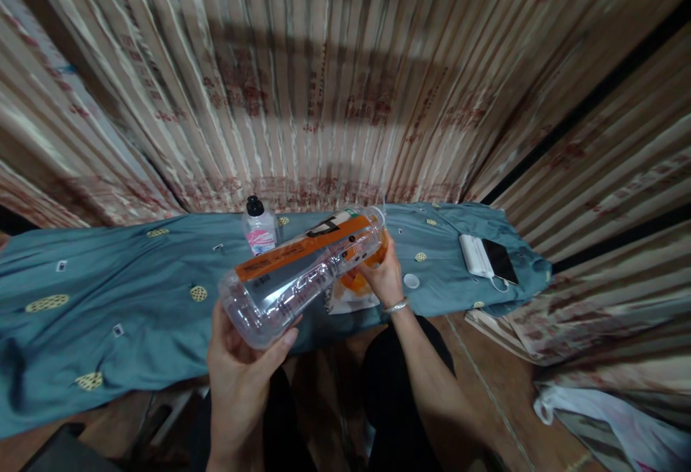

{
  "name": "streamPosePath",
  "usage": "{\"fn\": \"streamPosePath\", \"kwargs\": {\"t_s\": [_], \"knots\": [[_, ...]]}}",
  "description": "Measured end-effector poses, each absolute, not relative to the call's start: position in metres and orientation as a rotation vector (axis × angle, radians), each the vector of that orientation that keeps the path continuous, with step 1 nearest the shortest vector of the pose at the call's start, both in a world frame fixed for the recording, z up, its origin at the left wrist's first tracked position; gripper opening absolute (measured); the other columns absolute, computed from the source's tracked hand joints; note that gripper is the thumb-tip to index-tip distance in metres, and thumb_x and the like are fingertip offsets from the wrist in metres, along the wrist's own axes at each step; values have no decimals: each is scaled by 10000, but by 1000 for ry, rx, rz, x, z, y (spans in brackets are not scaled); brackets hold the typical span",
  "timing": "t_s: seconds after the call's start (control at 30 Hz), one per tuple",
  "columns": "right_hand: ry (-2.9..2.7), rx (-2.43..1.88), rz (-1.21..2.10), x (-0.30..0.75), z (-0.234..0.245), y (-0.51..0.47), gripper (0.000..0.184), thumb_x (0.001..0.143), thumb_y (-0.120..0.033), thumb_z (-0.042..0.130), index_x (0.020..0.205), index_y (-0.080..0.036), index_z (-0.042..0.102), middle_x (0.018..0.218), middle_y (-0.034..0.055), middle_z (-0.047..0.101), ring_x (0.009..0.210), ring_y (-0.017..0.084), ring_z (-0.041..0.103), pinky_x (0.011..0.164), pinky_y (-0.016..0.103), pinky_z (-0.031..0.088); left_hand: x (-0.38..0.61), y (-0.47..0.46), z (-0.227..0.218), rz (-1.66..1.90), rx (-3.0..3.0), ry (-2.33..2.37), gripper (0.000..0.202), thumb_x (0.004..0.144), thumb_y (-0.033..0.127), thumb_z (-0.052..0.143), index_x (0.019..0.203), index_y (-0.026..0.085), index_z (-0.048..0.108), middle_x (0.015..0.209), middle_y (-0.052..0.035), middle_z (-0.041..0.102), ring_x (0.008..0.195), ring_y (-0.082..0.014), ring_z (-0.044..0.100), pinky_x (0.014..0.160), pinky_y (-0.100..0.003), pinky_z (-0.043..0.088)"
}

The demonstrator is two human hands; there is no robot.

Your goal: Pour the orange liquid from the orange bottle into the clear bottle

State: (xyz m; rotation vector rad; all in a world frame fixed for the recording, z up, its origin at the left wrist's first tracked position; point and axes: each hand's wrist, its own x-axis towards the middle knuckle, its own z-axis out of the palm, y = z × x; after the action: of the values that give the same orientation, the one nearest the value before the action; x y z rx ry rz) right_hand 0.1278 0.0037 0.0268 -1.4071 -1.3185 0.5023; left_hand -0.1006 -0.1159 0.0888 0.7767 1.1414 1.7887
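Note:
A clear plastic bottle (302, 270) with an orange and black label is tilted in front of me, its neck up to the right. My left hand (242, 357) is closed round its base. No liquid can be made out inside. My right hand (384, 274) is curled behind the neck end, against an orange see-through object (353, 281) that the bottle partly hides; its kind cannot be made out. Under it lies a white printed packet or sheet (345, 306). A small white cap (411, 280) rests on the cloth right of my right hand.
A teal patterned cloth (134, 278) covers the long table. A clear bottle with a black cap (259, 224) stands at the back. To the right lie a white power bank (476, 256) and a black phone (499, 260) joined by a cable. Striped curtains (324, 98) hang close behind.

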Motion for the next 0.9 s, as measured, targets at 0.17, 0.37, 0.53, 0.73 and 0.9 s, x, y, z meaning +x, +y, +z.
{"fn": "streamPosePath", "kwargs": {"t_s": [0.17, 0.37, 0.53, 0.73, 0.9], "knots": [[-1306, -1406, 447, 126, 20, 7, 766, 718, -525, 859, 1346, -211, 551, 1185, 99, 780, 1030, 298, 771, 885, 426, 632, -99, -116, 92, 1811, 771, 1148, 815, 580, 171, 1014, 1326, 192, 684, 1143, -68, 802, 883, -198, 798, 824, -297, 673], [-1296, -1402, 442, 126, 16, 8, 727, 707, -444, 883, 1320, -241, 549, 1155, 69, 783, 968, 278, 776, 855, 409, 632, -99, -117, 94, 1815, 801, 1126, 769, 609, 168, 1002, 1314, 190, 695, 1152, -64, 801, 892, -196, 800, 839, -302, 673], [-1295, -1424, 437, 126, 16, 7, 726, 700, -435, 879, 1315, -239, 546, 1144, 69, 785, 965, 283, 777, 844, 408, 630, -98, -116, 95, 1827, 805, 1122, 728, 618, 166, 997, 1282, 181, 700, 1110, -58, 808, 856, -194, 801, 822, -304, 679], [-1308, -1470, 396, 127, 17, 8, 770, 671, -444, 898, 1326, -235, 551, 1147, 74, 787, 984, 298, 780, 839, 414, 632, -97, -115, 92, 1830, 819, 1112, 700, 617, 159, 995, 1251, 188, 702, 1072, -41, 808, 840, -188, 798, 818, -302, 677], [-1301, -1537, 366, 127, 19, 8, 746, 670, -460, 883, 1309, -231, 572, 1136, 83, 791, 994, 312, 783, 841, 424, 638, -98, -116, 91, 1822, 794, 1133, 716, 606, 158, 999, 1257, 182, 702, 1100, -52, 803, 873, -196, 796, 832, -310, 677]]}}
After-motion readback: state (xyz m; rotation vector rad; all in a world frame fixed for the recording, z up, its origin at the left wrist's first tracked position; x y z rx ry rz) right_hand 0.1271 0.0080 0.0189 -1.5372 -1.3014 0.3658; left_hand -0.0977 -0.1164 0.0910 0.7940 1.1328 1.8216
